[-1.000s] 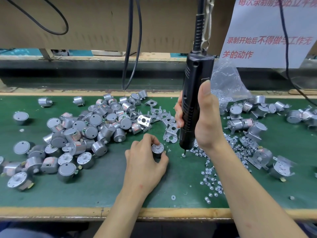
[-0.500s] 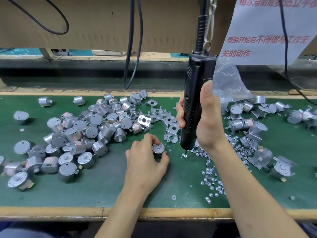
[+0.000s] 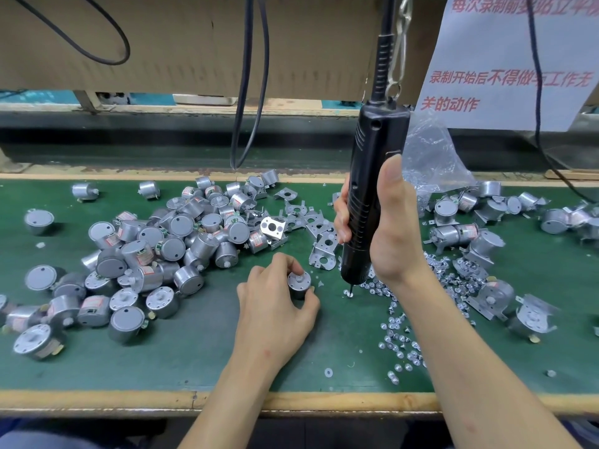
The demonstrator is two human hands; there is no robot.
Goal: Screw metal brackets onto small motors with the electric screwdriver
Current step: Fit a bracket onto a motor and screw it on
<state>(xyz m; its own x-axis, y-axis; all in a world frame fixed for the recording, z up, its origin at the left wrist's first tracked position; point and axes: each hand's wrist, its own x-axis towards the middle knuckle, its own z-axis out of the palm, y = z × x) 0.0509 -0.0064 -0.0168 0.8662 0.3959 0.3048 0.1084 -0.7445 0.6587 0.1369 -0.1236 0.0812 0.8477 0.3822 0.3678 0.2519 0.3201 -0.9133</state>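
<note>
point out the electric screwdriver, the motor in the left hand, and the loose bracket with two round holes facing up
electric screwdriver [image 3: 372, 176]: head view, black body above the grip
motor [image 3: 299, 281]: head view, top face by the shaft
bracket [image 3: 273, 227]: head view, flat plate

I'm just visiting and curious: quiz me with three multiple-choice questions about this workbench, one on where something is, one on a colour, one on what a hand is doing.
1. Where do the loose screws lie?
A. Left of the motor pile
B. Right of the left hand, under the right forearm
C. In a tray

2. What colour is the mat?
A. Green
B. Red
C. White

3. What is the right hand doing?
A. Resting flat and empty
B. Gripping the electric screwdriver upright
C. Holding a bracket

Answers:
1 B: the screws are scattered on the mat to the right of the left hand.
2 A: green shows between all the parts.
3 B: its fingers wrap the black tool, tip down over a screw, while the left hand holds a small motor.
</note>
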